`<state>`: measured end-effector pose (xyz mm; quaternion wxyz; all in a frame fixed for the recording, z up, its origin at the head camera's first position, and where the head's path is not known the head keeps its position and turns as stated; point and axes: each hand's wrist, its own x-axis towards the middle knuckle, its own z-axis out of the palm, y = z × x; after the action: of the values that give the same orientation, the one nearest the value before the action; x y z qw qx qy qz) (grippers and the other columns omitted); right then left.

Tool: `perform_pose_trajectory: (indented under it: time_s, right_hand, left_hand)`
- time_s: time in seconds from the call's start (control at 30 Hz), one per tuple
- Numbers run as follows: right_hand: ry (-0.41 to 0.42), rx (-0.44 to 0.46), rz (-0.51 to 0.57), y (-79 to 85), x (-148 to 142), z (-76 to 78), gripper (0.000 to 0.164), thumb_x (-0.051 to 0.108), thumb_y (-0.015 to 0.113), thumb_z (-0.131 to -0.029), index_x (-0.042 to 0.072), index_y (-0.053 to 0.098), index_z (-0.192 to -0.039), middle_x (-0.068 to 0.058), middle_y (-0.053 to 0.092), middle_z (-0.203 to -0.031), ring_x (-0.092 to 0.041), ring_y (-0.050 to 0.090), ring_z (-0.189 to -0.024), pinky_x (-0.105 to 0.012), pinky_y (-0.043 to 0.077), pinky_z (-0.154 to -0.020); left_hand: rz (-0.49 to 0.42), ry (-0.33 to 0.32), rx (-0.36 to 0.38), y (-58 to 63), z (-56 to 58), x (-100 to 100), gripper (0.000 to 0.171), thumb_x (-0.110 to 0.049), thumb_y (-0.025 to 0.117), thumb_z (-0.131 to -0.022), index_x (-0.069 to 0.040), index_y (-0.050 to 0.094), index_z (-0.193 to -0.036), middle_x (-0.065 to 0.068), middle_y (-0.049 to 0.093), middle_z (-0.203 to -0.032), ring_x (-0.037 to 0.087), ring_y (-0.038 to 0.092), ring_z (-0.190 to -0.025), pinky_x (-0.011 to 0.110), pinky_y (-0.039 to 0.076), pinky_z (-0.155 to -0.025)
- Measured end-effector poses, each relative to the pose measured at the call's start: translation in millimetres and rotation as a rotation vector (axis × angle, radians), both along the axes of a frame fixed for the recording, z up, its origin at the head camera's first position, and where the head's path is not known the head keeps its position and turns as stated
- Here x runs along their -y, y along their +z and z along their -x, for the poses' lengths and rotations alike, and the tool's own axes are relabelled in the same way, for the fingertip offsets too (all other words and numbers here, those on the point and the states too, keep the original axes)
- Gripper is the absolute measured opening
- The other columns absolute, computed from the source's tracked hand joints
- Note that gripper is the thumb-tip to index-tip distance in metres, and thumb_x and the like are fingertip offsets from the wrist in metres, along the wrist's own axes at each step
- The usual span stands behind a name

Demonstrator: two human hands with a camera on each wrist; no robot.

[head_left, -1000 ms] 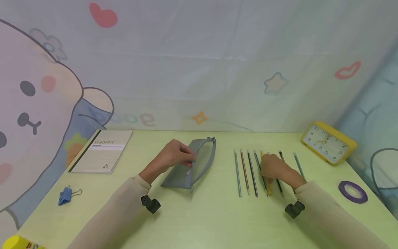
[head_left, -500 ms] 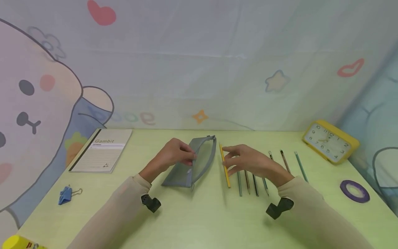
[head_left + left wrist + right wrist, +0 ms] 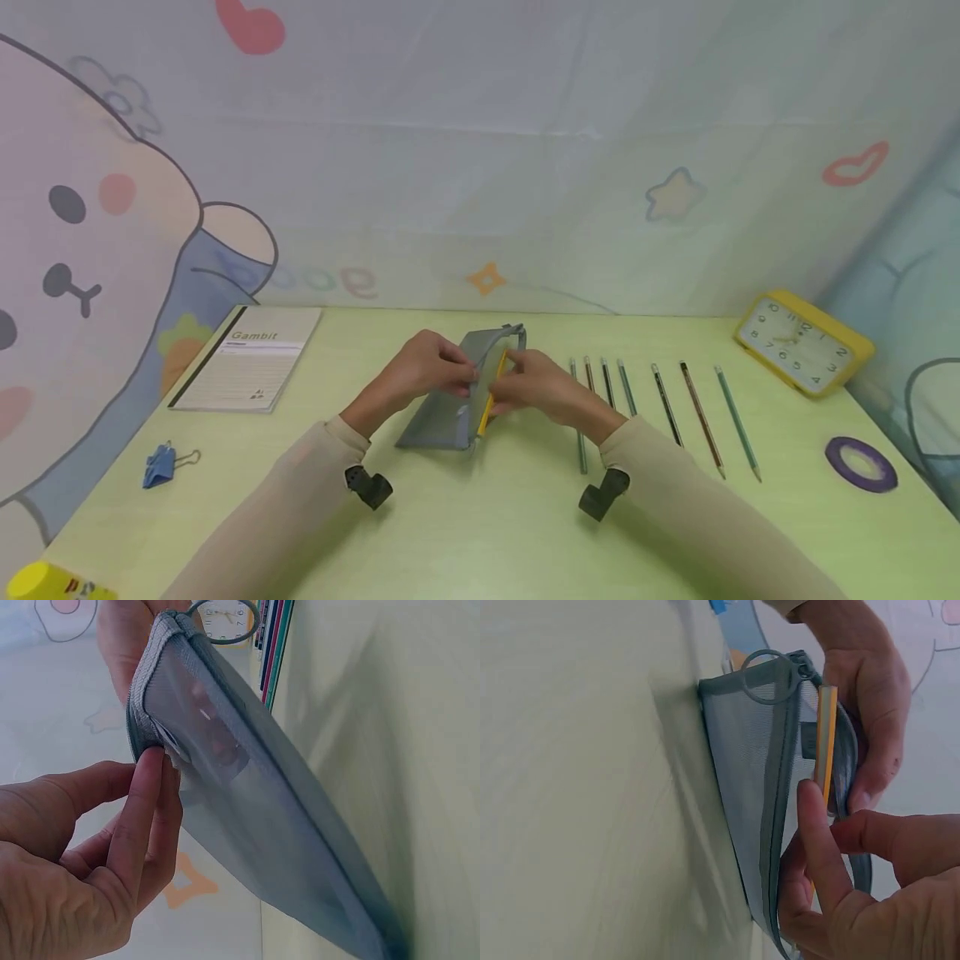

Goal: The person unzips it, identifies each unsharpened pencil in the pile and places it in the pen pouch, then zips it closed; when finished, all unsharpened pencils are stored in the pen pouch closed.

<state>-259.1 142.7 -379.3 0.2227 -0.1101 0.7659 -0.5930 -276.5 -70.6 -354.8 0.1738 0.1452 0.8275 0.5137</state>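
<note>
My left hand (image 3: pixel 435 367) pinches the upper edge of a grey mesh zipper pouch (image 3: pixel 438 421), which stands tilted with its mouth spread toward the right. A ring pull (image 3: pixel 771 677) hangs at one end of the zipper. In my right hand (image 3: pixel 542 385) a yellow pencil (image 3: pixel 826 739) is held between thumb and fingers, lengthwise along the pouch's mouth. In the right wrist view the pencil lies between the two zipper edges, and some of my fingers reach in at the opening. The left wrist view shows the right fingers dimly through the mesh.
Several pencils (image 3: pixel 666 404) lie in a row right of the pouch, some partly behind my right forearm. Beyond them are a yellow clock (image 3: pixel 802 342) and a purple tape roll (image 3: pixel 834 454). Leftward lie a notebook (image 3: pixel 251 367), a blue binder clip (image 3: pixel 159 467) and a yellow-capped item (image 3: pixel 41 582).
My right hand has picked the yellow pencil out of the row and carried it left to the pouch's mouth. The left hand keeps its hold on the pouch edge.
</note>
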Motion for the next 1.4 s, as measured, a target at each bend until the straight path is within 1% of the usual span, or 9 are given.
perform_pose_trajectory:
  time_s: [0.07, 0.27, 0.47, 0.67, 0.7, 0.83, 1.1, 1.23, 1.4]
  right_hand:
    - [-0.009, -0.018, -0.024, 0.3, 5, 1.8, 0.060, 0.007, 0.058, -0.097, -0.004, 0.036, -0.152, -0.021, 0.074, -0.110, -0.020, 0.076, -0.083, -0.042, 0.062, -0.089]
    - [-0.060, -0.024, -0.111, 3.4, 17, 2.9, 0.069, 0.002, 0.059, -0.090, -0.011, 0.029, -0.151, -0.019, 0.075, -0.098, -0.016, 0.074, -0.072, -0.034, 0.064, -0.077]
    - [-0.076, -0.003, -0.135, 1.5, 22, 3.2, 0.057, 0.002, 0.059, -0.090, -0.013, 0.037, -0.140, -0.017, 0.075, -0.090, -0.014, 0.072, -0.067, -0.029, 0.063, -0.071]
    - [-0.091, 0.003, -0.171, 5.4, 17, 0.0, 0.083, 0.010, 0.063, -0.095, -0.013, 0.011, -0.156, -0.018, 0.075, -0.103, -0.014, 0.075, -0.077, -0.036, 0.060, -0.093]
    - [-0.089, -0.003, -0.188, 7.6, 14, -0.8, 0.089, 0.012, 0.063, -0.095, -0.010, 0.005, -0.158, -0.018, 0.074, -0.107, -0.015, 0.076, -0.080, -0.038, 0.058, -0.098]
    - [-0.050, -0.069, -0.256, 20.9, -6, -3.6, 0.084, 0.019, 0.064, -0.098, -0.005, 0.012, -0.160, -0.021, 0.066, -0.124, -0.020, 0.077, -0.088, -0.045, 0.054, -0.105]
    - [-0.010, -0.286, -0.578, 49.6, -60, -8.1, 0.059, 0.021, 0.054, -0.104, -0.003, 0.035, -0.155, -0.027, 0.060, -0.131, -0.035, 0.074, -0.094, -0.041, 0.061, -0.082]
    - [-0.004, -0.347, -0.701, 50.2, -81, -10.2, 0.055, 0.016, 0.053, -0.104, -0.010, 0.038, -0.150, -0.031, 0.063, -0.126, -0.033, 0.074, -0.086, -0.038, 0.061, -0.076]
    - [-0.001, -0.345, -0.790, 41.2, -98, -17.1, 0.054, 0.008, 0.055, -0.101, -0.019, 0.038, -0.145, -0.035, 0.064, -0.122, -0.027, 0.074, -0.074, -0.040, 0.061, -0.077]
  left_hand:
    - [-0.007, 0.001, 0.006, 1.1, -0.6, -1, 0.017, -0.010, 0.072, -0.092, 0.003, 0.078, -0.101, 0.018, 0.075, -0.106, 0.013, 0.075, -0.071, 0.042, 0.063, -0.085]
    - [-0.012, -0.011, -0.007, 1.4, -0.6, -2, 0.016, -0.009, 0.071, -0.092, 0.002, 0.078, -0.101, 0.018, 0.075, -0.107, 0.012, 0.074, -0.071, 0.039, 0.064, -0.084]
    - [-0.026, -0.012, -0.003, 0.4, -0.8, -2, 0.016, -0.008, 0.072, -0.091, 0.003, 0.078, -0.101, 0.019, 0.075, -0.106, 0.010, 0.073, -0.068, 0.036, 0.064, -0.082]
    - [-0.020, -0.011, 0.001, 0.0, -1.8, 0, 0.016, -0.009, 0.072, -0.091, 0.003, 0.078, -0.102, 0.018, 0.075, -0.107, 0.012, 0.074, -0.070, 0.037, 0.064, -0.083]
    - [-0.020, -0.009, 0.003, 0.5, -2.0, 0, 0.017, -0.009, 0.072, -0.091, 0.003, 0.078, -0.102, 0.018, 0.075, -0.108, 0.012, 0.074, -0.070, 0.038, 0.063, -0.084]
    - [-0.021, -0.002, 0.009, 2.8, -2.8, 3, 0.017, -0.009, 0.073, -0.091, 0.002, 0.078, -0.103, 0.019, 0.074, -0.110, 0.012, 0.075, -0.072, 0.044, 0.062, -0.088]
    - [-0.025, -0.010, -0.005, 1.9, -1.9, 3, 0.017, -0.009, 0.073, -0.091, 0.002, 0.077, -0.103, 0.018, 0.074, -0.111, 0.011, 0.074, -0.071, 0.035, 0.063, -0.084]
    - [-0.017, -0.005, -0.006, 0.7, -3.0, 6, 0.018, -0.010, 0.074, -0.091, 0.002, 0.077, -0.104, 0.018, 0.074, -0.112, 0.011, 0.074, -0.071, 0.033, 0.063, -0.085]
    - [-0.023, -0.008, -0.010, 1.6, -2.9, 7, 0.018, -0.009, 0.073, -0.090, 0.004, 0.077, -0.103, 0.018, 0.074, -0.109, 0.010, 0.074, -0.070, 0.035, 0.064, -0.083]
